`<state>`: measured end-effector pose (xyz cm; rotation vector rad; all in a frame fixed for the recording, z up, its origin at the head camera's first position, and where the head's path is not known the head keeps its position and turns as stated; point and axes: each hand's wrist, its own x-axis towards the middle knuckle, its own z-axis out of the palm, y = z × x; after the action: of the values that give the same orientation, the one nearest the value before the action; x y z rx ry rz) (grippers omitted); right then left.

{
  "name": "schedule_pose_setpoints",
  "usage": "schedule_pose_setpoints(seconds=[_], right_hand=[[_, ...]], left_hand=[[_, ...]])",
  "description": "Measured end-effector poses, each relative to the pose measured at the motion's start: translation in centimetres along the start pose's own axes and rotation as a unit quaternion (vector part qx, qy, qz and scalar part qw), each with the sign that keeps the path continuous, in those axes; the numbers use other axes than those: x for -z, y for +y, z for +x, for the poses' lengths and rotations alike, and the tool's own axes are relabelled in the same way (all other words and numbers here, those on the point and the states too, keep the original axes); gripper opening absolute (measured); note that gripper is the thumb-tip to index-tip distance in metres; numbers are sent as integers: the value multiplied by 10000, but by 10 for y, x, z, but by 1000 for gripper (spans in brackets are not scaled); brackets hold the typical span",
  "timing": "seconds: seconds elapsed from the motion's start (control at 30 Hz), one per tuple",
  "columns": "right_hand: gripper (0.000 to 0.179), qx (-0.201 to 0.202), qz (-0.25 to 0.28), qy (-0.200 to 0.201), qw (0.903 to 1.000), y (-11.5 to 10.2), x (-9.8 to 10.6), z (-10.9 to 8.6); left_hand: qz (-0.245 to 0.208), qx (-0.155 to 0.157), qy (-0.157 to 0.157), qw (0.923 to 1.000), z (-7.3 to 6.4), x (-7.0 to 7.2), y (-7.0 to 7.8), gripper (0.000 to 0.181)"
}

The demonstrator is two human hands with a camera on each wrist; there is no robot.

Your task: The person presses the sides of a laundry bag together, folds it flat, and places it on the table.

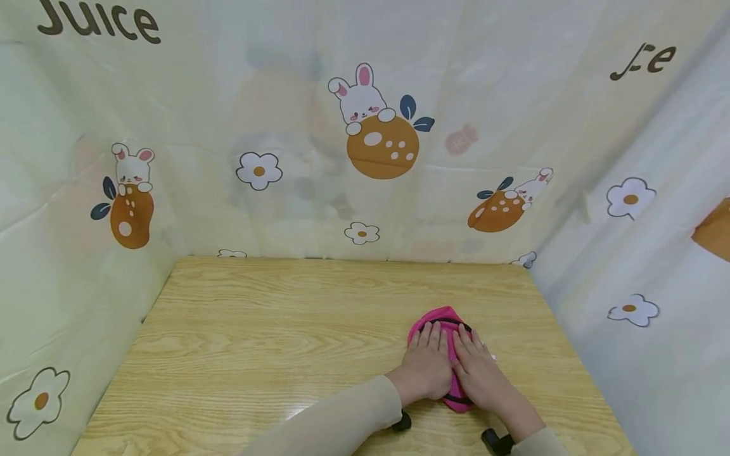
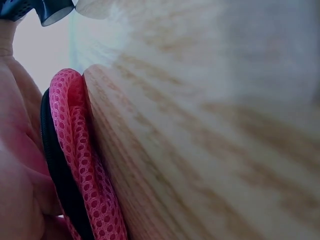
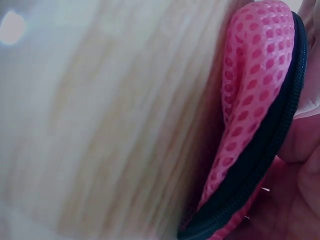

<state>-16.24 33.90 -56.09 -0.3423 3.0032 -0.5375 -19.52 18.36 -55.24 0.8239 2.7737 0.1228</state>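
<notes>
A pink mesh pouch [image 1: 439, 313] with a black zipper edge lies on the right part of the wooden table. Both hands rest on top of it, side by side. My left hand [image 1: 426, 366] lies flat on its left half, fingers straight and pointing away. On the right half, my right hand [image 1: 479, 375] presses with extended fingers. In the left wrist view the pouch's mesh side [image 2: 75, 135] bulges slightly beneath the hand. The right wrist view shows the black zipper [image 3: 282, 117] running along the pouch's edge. The hands hide most of the pouch's upper face.
The wooden table [image 1: 256, 329] stretches to the left and behind the pouch. Pale printed curtains [image 1: 308, 209] stand along its back and sides. Black wrist-worn devices [image 1: 497, 441] sit under the forearms, near the table's front.
</notes>
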Motion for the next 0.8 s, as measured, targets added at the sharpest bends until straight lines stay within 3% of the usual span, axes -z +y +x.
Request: schedule_pose_setpoints(seconds=[0.4,0.6,0.8], right_hand=[[57,-24,53,-22,10000,-3,4,4],[58,-183,-61,-169,9997,-2,4,5],[57,-161,-229,54,9996,-3,7,4]], left_hand=[[-39,27,-6,10000,3,0,-2,65],[-194,-252,289,9991,1,-3,-11,65],[-677,-549,462,9951,-10,6,-20,65]])
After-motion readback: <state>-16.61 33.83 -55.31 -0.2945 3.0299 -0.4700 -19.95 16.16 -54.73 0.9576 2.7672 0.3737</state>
